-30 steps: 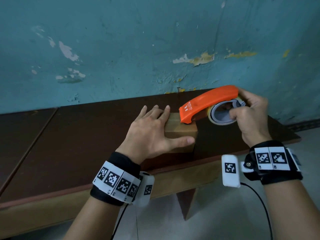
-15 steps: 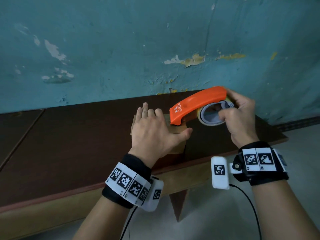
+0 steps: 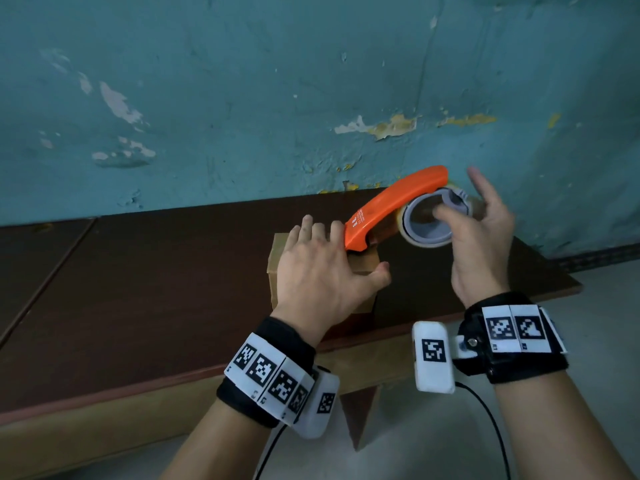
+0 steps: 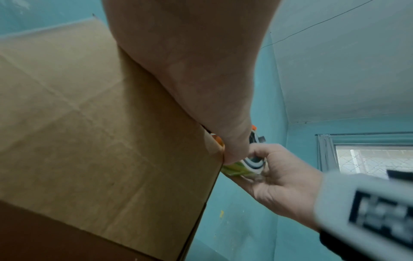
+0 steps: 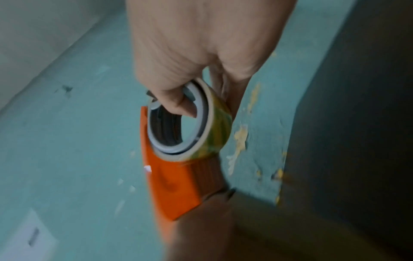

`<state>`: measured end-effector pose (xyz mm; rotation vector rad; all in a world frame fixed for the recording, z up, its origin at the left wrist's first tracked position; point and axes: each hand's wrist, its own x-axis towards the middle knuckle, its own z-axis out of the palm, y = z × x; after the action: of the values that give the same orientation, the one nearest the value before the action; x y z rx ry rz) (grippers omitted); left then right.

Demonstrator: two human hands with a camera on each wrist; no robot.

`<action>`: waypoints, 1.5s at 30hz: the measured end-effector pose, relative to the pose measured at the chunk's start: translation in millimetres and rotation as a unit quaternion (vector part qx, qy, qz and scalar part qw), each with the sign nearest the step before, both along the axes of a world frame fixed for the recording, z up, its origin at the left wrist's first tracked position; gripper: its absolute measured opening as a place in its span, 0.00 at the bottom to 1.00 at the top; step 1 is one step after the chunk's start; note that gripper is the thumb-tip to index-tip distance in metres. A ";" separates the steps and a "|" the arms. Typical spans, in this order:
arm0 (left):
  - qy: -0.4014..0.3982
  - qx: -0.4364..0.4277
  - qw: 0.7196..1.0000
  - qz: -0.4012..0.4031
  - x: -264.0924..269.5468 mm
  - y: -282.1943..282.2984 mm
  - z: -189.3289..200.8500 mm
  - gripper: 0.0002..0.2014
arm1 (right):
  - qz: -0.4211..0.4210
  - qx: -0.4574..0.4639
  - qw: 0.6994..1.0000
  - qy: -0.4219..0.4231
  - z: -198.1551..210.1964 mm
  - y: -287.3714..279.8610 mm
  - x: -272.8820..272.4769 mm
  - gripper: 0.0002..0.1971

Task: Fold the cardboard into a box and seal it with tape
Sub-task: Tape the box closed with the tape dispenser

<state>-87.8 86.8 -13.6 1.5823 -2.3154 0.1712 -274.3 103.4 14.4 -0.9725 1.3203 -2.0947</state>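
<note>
The cardboard box [image 3: 360, 268] sits near the front edge of the surface [image 3: 138, 289], pinned under the flat, open left hand [image 3: 318, 271]. The right hand [image 3: 481, 237] holds the orange tape dispenser [image 3: 388, 209] by thumb and loosened fingers, nose on the box top. Risk: the slack grip may let it slip, skewing the tape.

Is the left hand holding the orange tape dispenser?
No, the left hand lies flat on the box; the right hand holds the dispenser by its tape roll.
</note>
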 end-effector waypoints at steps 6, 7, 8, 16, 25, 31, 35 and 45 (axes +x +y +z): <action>-0.003 0.003 1.000 0.008 -1.3 1.5 -0.1 0.51 | 0.106 -0.007 0.955 -0.277 -10.7 -4.1 41.1 0.09; -0.001 0.003 1.000 0.010 -1.5 1.0 -0.6 0.52 | 0.127 -0.002 0.947 -0.296 -12.2 -3.8 48.6 0.07; 0.002 0.001 1.000 0.012 -1.4 0.4 -0.9 0.53 | 0.137 0.007 0.943 -0.302 -13.1 -3.7 55.0 0.07; 0.002 -0.011 1.000 0.011 0.2 -0.5 -2.9 0.55 | 0.135 0.037 0.942 -0.305 -18.5 -6.6 57.9 0.16; 0.000 -0.005 1.000 0.005 2.1 -2.2 -3.3 0.51 | 0.106 -0.008 0.968 -0.225 -5.4 -3.2 42.5 0.19; 0.002 -0.003 1.000 0.009 2.2 -0.6 -1.8 0.53 | 0.099 -0.014 0.978 -0.185 0.0 -3.9 37.1 0.19; 0.001 -0.001 1.000 0.004 2.8 -1.2 -1.4 0.52 | 0.098 -0.014 0.982 -0.160 -0.3 -3.8 35.0 0.20; -0.011 0.000 1.000 0.007 3.3 -1.2 -1.8 0.55 | 0.074 -0.006 0.985 -0.154 2.4 1.4 15.0 0.19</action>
<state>-84.6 85.5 -15.4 1.6043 -2.3231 0.1925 -259.2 104.8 16.8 -0.6921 1.0477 -2.0419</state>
